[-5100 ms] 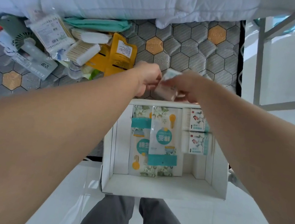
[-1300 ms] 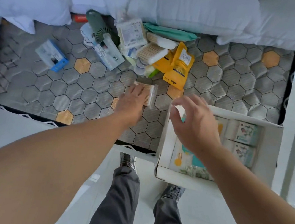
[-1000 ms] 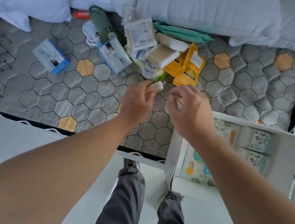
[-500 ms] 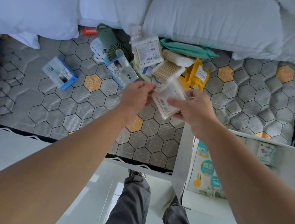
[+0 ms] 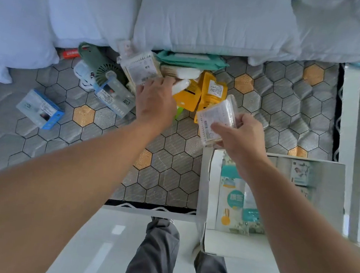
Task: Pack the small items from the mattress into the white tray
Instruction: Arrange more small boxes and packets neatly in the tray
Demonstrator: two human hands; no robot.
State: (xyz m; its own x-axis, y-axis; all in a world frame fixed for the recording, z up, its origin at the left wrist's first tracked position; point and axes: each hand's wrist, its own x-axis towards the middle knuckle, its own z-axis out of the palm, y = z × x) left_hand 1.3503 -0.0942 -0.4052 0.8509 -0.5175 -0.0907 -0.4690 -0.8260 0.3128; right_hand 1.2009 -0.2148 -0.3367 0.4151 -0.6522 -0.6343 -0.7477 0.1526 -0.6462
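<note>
My right hand [image 5: 240,134] grips a clear pack of cotton swabs [image 5: 216,118] just above the far left corner of the white tray [image 5: 205,184]. The tray holds green-and-white tissue packs [image 5: 234,202] and small boxes [image 5: 299,173]. My left hand [image 5: 156,101] reaches into the pile of small items on the mattress, its fingers on another cotton swab pack [image 5: 180,85] with a white end. Around it lie yellow pouches [image 5: 212,90], a clear printed packet [image 5: 140,69], a green fan [image 5: 105,70] and a teal wipes pack [image 5: 190,59].
A blue-edged box [image 5: 40,109] lies apart on the left of the hexagon-patterned mattress [image 5: 170,171]. White pillows [image 5: 189,12] line the far side. A white metal frame [image 5: 359,135] stands at the right. My legs [image 5: 155,255] stand on the pale floor below.
The left hand passed the clear swab pack to the right hand, then moved up into the pile. The right hand carried the pack right, toward the tray.
</note>
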